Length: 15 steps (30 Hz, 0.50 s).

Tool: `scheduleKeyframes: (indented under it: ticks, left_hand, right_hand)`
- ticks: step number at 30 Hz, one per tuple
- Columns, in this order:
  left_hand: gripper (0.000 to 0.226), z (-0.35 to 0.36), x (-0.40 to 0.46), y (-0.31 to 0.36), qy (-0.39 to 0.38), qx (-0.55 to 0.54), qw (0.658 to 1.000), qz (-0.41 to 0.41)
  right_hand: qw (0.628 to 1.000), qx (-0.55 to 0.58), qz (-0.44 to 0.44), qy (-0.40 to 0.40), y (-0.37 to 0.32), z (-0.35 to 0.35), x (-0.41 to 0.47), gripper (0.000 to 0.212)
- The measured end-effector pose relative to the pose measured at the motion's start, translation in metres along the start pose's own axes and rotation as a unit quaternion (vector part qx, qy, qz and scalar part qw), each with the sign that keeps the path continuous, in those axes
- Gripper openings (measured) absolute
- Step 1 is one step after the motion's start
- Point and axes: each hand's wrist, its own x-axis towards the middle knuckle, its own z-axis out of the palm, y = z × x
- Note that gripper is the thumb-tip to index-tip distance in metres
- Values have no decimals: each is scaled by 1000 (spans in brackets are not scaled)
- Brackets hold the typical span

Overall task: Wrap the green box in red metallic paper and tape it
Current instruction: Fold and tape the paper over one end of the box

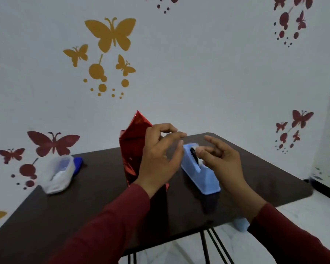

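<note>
Red metallic wrapping paper [134, 141] stands upright near the middle of the dark brown wooden worktop [95, 195], rising to a folded point at its top; the green box cannot be seen, so whether it sits inside the paper cannot be told. The left hand [158, 159] is in front of the paper's right side, its palm against or just beside the sheet, fingers loosely spread and reaching right; whether its grip pinches a strip of tape is too blurred to tell. The right hand [220, 159] hovers above a light blue plastic tape dispenser [202, 174], which rests on the worktop just right of the paper; its fingers are half curled, and whether that grip holds anything cannot be told. Both arms wear dark red sleeves [111, 225]. Toward the worktop's far left edge lies a translucent plastic bag [58, 173], touching a blue object [78, 164] behind it. The white wall [198, 73] behind carries yellow and dark red butterfly decals [111, 34].
</note>
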Motion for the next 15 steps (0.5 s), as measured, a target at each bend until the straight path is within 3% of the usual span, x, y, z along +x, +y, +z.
scheduleKeyframes:
  ticks: [4, 6, 10, 13, 15]
  left_hand:
    - [25, -55, 35, -13, 25, 103, 994, 3]
    - [39, -75, 54, -25, -3, 150, 988, -37]
    - [64, -97, 85, -55, -189, 146, 946, -222]
    - [42, -97, 101, -71, -314, 33, 895, -316]
    - [34, -93, 107, -81, -324, -3, 891, -318]
  right_hand:
    - [999, -13, -15, -42, -30, 43, 19, 44]
    - [998, -40, -30, -34, -42, 62, 35, 49]
    - [990, -135, -28, -22, -53, 92, 68, 73]
    - [986, -153, 43, -51, -47, 112, 89, 93]
    - [981, -146, 112, -61, -37, 122, 97, 101]
